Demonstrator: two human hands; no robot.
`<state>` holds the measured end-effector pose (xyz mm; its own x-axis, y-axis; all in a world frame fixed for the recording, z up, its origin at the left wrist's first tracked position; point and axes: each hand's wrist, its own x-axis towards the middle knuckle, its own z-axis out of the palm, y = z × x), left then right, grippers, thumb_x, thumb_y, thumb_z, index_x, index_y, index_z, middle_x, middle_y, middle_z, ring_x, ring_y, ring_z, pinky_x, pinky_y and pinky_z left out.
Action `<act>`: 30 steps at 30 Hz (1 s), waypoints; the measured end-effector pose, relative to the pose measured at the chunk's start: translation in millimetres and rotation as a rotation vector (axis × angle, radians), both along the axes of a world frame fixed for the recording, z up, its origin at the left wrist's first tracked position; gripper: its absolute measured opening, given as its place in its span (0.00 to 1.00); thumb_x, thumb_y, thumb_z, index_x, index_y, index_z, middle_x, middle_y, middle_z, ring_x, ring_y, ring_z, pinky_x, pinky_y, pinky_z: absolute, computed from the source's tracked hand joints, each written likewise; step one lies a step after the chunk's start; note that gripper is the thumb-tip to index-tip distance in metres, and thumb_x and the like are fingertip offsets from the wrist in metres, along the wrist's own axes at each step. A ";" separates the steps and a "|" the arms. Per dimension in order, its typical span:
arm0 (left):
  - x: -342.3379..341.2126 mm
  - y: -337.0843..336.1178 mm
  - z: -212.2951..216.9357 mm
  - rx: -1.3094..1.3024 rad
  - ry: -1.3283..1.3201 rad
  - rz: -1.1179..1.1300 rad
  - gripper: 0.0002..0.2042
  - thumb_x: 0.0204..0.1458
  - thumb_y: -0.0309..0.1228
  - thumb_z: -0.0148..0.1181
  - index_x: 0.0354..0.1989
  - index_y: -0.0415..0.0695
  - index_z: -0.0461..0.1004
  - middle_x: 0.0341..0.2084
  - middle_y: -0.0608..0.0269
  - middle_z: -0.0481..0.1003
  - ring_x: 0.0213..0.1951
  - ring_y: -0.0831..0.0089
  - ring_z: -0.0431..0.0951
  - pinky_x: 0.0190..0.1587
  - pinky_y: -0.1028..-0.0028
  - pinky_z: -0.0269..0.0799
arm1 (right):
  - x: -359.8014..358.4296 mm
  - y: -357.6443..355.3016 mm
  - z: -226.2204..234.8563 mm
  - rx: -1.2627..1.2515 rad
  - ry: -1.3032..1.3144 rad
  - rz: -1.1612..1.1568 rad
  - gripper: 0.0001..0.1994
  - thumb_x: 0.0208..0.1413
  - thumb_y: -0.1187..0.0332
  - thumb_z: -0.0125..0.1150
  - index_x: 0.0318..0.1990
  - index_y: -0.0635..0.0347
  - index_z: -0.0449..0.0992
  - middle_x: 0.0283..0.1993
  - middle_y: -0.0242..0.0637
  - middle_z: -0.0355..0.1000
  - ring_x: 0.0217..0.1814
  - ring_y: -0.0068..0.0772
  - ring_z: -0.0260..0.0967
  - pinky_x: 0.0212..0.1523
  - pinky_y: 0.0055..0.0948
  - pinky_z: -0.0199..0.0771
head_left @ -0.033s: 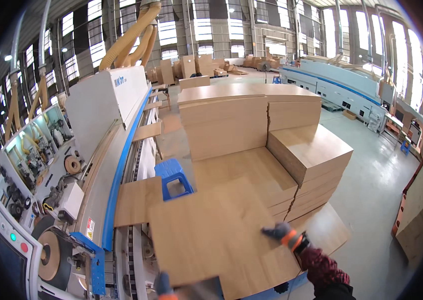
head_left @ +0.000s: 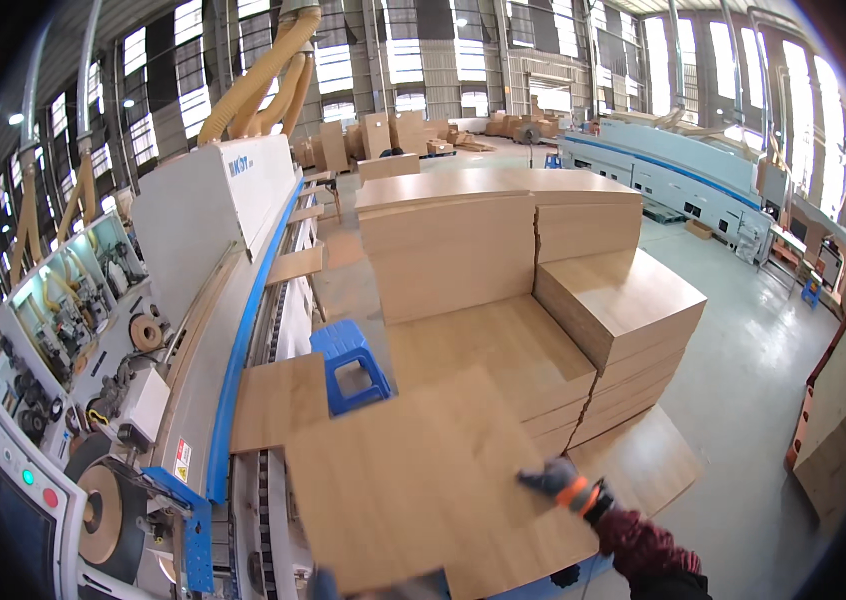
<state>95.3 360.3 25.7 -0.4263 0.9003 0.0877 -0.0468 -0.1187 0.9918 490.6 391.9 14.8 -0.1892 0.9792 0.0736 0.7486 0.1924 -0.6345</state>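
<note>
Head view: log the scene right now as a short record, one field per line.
Right hand: dark-gloved hand at the large tan board's right side; grip underneath hidden
Left hand: blurred hand at the lower picture edge, near the board's near-left corner; contact unclear
Beyond the board: stepped board stack, tallest at the back
Left side: long white machine with a blue strip; control panel lower left
Between machine and stack: blue stool
</note>
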 end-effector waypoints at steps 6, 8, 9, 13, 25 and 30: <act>-22.6 -144.6 -11.6 -0.136 0.429 0.254 0.17 0.50 0.37 0.48 0.42 0.37 0.67 0.42 0.46 0.66 0.44 0.52 0.65 0.48 0.58 0.57 | -128.9 -111.9 -86.0 -0.550 0.617 -0.086 0.16 0.47 0.62 0.62 0.38 0.66 0.73 0.36 0.33 0.73 0.35 0.22 0.68 0.38 0.22 0.68; -24.9 -181.9 -23.4 -0.207 0.666 0.320 0.17 0.50 0.38 0.49 0.43 0.37 0.67 0.43 0.45 0.65 0.45 0.50 0.64 0.49 0.56 0.56 | -167.0 -150.3 -32.1 -0.938 1.016 -0.128 0.14 0.49 0.64 0.58 0.43 0.58 0.70 0.31 0.27 0.70 0.32 0.21 0.65 0.29 0.23 0.67; -21.9 -198.6 -26.5 -0.231 0.787 0.333 0.18 0.49 0.38 0.49 0.43 0.38 0.67 0.44 0.44 0.65 0.46 0.49 0.63 0.49 0.55 0.55 | -172.7 -161.5 -46.7 -0.890 1.014 -0.124 0.15 0.49 0.63 0.59 0.43 0.58 0.70 0.31 0.27 0.70 0.31 0.22 0.65 0.29 0.23 0.67; -16.7 -264.4 -46.6 -0.331 1.158 0.452 0.19 0.48 0.38 0.50 0.44 0.38 0.67 0.46 0.42 0.63 0.47 0.44 0.61 0.51 0.51 0.52 | -220.7 -204.2 -120.9 -0.783 1.048 -0.119 0.17 0.47 0.62 0.60 0.43 0.59 0.70 0.32 0.28 0.70 0.28 0.22 0.65 0.28 0.23 0.66; -17.8 -325.8 -82.2 -0.507 1.140 0.624 0.20 0.34 0.37 0.58 0.37 0.41 0.67 0.43 0.48 0.63 0.47 0.46 0.61 0.50 0.48 0.52 | -245.2 -241.2 -157.6 -0.443 0.742 0.118 0.13 0.48 0.70 0.54 0.42 0.63 0.69 0.38 0.35 0.72 0.38 0.28 0.68 0.38 0.26 0.69; -9.1 -340.7 -84.9 -0.433 1.095 0.594 0.20 0.32 0.38 0.62 0.34 0.43 0.68 0.37 0.55 0.65 0.41 0.53 0.65 0.48 0.48 0.54 | -226.6 -234.1 -103.4 -0.795 0.957 0.145 0.19 0.46 0.66 0.62 0.45 0.61 0.67 0.39 0.34 0.68 0.37 0.27 0.64 0.35 0.23 0.67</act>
<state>86.2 19.6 -59.2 -0.6568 0.6441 0.3920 0.7482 0.4920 0.4452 264.0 157.8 -88.7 -0.4957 0.7902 -0.3603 -0.0724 -0.4511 -0.8895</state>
